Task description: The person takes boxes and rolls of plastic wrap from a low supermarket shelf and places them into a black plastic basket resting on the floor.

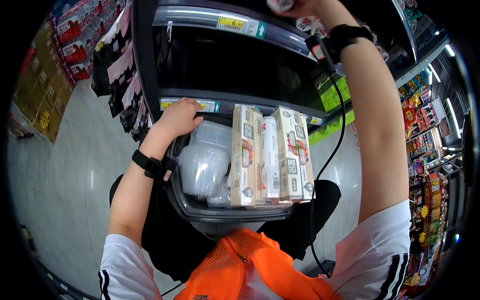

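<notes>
My left hand rests by the lower shelf's price strip, above the rim of a dark plastic basket. Its thumb stands apart from its fingers, and it holds nothing I can see. At the top edge, my right hand grips a white round-ended roll, partly cut off by the picture. More round-ended rolls lie beside it on the upper shelf. Inside the basket are clear plastic containers, two long printed cartons and a white wrapped roll between the cartons.
A black cable hangs from a device at my right wrist. Packaged goods hang left of the shelf. Stacked cartons stand farther left. Green packs sit at the right, and stocked racks line the far right.
</notes>
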`<state>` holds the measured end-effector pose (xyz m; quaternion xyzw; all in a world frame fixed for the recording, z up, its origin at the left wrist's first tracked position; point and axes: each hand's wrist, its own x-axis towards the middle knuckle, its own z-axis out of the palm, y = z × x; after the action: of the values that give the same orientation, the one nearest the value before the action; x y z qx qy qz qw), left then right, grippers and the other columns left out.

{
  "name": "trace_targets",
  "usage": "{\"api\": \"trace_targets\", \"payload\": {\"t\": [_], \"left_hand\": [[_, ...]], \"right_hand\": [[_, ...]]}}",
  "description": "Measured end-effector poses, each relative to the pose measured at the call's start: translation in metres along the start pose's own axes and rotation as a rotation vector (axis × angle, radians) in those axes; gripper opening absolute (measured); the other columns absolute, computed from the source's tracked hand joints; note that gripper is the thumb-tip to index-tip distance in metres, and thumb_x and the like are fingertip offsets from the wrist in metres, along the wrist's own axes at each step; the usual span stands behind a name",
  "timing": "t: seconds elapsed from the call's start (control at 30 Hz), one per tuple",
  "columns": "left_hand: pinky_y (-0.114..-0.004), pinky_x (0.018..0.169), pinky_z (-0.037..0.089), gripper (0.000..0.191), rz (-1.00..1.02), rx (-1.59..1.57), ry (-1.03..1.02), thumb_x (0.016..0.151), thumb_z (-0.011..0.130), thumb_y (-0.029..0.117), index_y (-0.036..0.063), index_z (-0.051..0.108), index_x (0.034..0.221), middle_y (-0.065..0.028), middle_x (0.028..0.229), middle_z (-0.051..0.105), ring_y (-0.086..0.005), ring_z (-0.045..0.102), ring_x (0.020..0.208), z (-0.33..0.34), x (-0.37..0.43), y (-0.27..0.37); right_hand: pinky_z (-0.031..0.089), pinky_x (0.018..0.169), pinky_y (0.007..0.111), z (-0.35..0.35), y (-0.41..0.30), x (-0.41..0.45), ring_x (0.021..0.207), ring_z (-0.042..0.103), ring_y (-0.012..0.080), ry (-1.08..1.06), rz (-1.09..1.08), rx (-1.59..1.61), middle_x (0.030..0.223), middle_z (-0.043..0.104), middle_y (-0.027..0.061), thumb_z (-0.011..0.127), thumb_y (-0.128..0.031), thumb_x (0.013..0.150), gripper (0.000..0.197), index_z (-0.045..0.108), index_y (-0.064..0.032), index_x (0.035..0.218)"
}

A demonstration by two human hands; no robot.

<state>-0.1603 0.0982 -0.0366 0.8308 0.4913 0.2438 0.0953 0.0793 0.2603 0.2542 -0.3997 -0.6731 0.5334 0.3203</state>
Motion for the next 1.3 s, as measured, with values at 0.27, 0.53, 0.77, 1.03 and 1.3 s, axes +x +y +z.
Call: {"api": "trace_targets", "payload": {"t": [0.27,0.53,0.77,1.03,1.3], "left_hand": [[-0.037,0.088,0.044,0.030,-0.011,-0.114,-0.050,0.080,0.061,0.019,-0.0007,0.060,0.102,-0.0166,0.107,0.059,-0.0325,0.055,0.101,-0.014,-0.008,0.018],[-0.036,0.087,0.044,0.030,0.057,-0.277,-0.182,0.082,0.059,0.017,-0.0014,0.057,0.105,-0.0164,0.107,0.059,-0.0321,0.055,0.100,-0.011,-0.004,0.049],[-0.034,0.087,0.044,0.030,0.086,-0.272,-0.300,0.083,0.058,0.018,-0.0012,0.057,0.106,-0.0154,0.108,0.059,-0.0308,0.056,0.100,0.014,0.014,0.065],[-0.036,0.095,0.039,0.060,0.011,-0.392,-0.406,0.082,0.061,0.029,-0.0006,0.040,0.129,-0.0226,0.120,0.052,-0.0336,0.050,0.112,0.029,0.004,0.095],[-0.037,0.105,0.029,0.093,0.237,-0.281,-0.436,0.072,0.071,0.040,-0.0060,0.022,0.136,-0.0251,0.144,0.014,-0.0370,0.025,0.131,0.044,-0.002,0.124]], "right_hand": [[0.049,0.082,0.043,0.045,0.016,-0.147,0.096,0.056,0.0336,-0.041,-0.192,0.650,0.108,0.055,0.0185,0.055,-0.025,0.084,0.040,0.049,0.0026,0.112],[0.055,0.065,0.038,0.097,0.141,-0.286,0.087,0.060,0.0258,0.146,-0.176,0.380,0.122,0.044,0.0204,0.060,-0.032,0.082,0.072,0.021,0.0007,0.133],[0.030,0.102,0.039,0.106,0.203,-0.264,0.125,0.033,0.0322,0.130,0.257,0.088,0.137,0.028,0.0256,0.049,-0.015,0.089,0.064,0.014,0.0006,0.141],[0.022,0.106,0.043,0.133,0.208,-0.275,0.130,0.015,0.0476,0.042,0.229,-0.698,0.140,0.010,0.0342,0.053,-0.019,0.086,0.056,0.032,-0.0012,0.135],[0.021,0.107,0.042,0.123,0.199,-0.277,0.133,0.016,0.0416,-0.262,0.237,-0.794,0.142,0.013,0.0304,0.053,-0.022,0.086,0.056,0.033,0.0032,0.133]]}}
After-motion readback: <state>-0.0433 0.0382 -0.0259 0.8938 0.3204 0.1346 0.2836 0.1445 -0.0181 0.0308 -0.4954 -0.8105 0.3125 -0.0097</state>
